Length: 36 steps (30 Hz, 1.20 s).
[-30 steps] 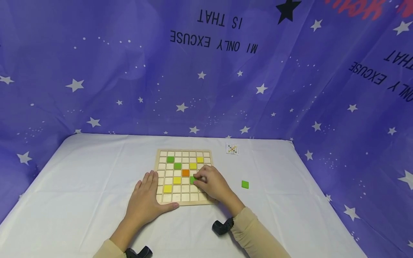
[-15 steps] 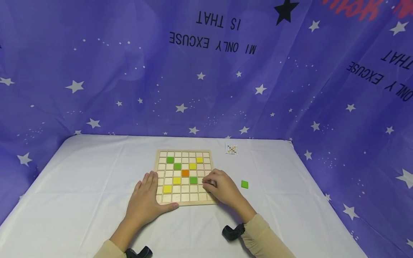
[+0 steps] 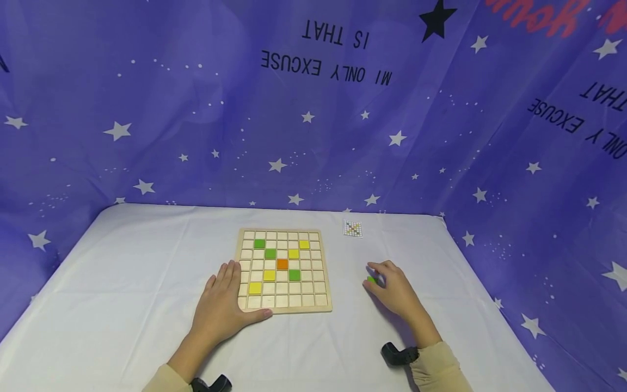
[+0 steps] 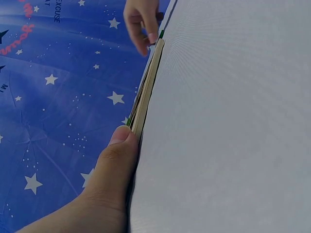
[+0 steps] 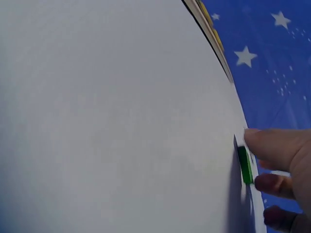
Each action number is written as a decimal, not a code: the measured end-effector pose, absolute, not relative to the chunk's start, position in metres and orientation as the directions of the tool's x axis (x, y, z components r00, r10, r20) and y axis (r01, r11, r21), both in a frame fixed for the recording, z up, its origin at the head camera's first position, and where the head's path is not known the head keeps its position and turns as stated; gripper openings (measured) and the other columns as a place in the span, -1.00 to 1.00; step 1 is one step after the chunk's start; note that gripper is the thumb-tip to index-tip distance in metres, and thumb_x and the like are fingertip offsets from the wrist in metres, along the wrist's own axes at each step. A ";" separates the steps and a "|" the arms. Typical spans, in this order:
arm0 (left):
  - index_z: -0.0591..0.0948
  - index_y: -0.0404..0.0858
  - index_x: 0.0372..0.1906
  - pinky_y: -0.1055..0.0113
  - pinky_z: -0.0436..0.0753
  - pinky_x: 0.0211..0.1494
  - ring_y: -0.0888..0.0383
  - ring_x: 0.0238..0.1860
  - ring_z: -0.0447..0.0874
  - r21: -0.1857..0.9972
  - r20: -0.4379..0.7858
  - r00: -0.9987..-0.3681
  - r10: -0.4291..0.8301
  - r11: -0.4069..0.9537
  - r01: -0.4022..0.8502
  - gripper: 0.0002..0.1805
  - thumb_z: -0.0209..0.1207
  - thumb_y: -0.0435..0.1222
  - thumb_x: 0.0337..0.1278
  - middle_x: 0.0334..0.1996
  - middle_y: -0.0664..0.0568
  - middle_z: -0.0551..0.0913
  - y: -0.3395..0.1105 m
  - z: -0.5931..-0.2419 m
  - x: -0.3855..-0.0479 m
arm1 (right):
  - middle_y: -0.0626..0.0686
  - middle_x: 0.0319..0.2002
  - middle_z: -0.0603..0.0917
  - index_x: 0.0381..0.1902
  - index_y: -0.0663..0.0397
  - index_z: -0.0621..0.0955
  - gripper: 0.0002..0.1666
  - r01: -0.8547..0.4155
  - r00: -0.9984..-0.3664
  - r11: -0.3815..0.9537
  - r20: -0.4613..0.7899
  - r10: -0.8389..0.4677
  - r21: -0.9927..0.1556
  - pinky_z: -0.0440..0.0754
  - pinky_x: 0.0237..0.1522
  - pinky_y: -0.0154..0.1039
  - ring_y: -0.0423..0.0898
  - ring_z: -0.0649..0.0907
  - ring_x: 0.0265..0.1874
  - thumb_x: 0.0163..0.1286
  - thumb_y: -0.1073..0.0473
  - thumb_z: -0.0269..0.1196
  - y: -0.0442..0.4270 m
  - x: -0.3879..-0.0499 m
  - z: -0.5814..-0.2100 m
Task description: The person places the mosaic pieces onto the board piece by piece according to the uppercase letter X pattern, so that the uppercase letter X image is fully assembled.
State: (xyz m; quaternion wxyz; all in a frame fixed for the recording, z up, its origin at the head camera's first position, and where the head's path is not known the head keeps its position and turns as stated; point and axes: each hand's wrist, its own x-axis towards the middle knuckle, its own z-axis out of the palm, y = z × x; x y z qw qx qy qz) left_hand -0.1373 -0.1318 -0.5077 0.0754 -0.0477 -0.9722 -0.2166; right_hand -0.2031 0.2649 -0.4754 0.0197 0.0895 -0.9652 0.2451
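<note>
My left hand [image 3: 220,302] rests at the near left corner of a wooden grid board [image 3: 301,286], fingers straight along its left side. The left thumb [image 4: 119,141] touches the board's near edge. In the board's cells lie several square tiles: green ones such as this green tile [image 3: 294,275], several yellow tiles [image 3: 255,288] and an orange tile [image 3: 282,264]. To the right of the board, my right hand [image 3: 397,294] has thumb and fingers parted around a loose green tile [image 5: 245,165]. That tile lies on the table, partly hidden by the hand; no grip on it shows.
A small card [image 3: 352,228] printed with a coloured grid lies at the back, right of the board. White cloth covers the table [image 3: 147,261]. Behind and at the right hangs a purple star-patterned curtain [image 3: 245,109]. Both wrists wear black devices.
My right hand has let go of the green tile set in the board and moved right to the loose green tile. The left hand has stayed put.
</note>
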 end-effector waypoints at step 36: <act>0.08 -0.50 0.51 -0.17 0.07 0.57 -0.26 0.56 0.03 0.411 0.184 -0.981 0.059 0.902 0.131 0.56 0.13 0.64 -0.40 0.53 -0.34 0.11 -0.132 -0.505 -0.136 | -0.22 -0.32 0.67 -0.17 -0.19 0.67 -0.82 -0.334 -0.928 0.624 0.130 -0.350 -0.706 0.54 -0.36 -0.39 -0.25 0.55 -0.40 0.28 0.05 0.41 0.143 -0.196 -0.483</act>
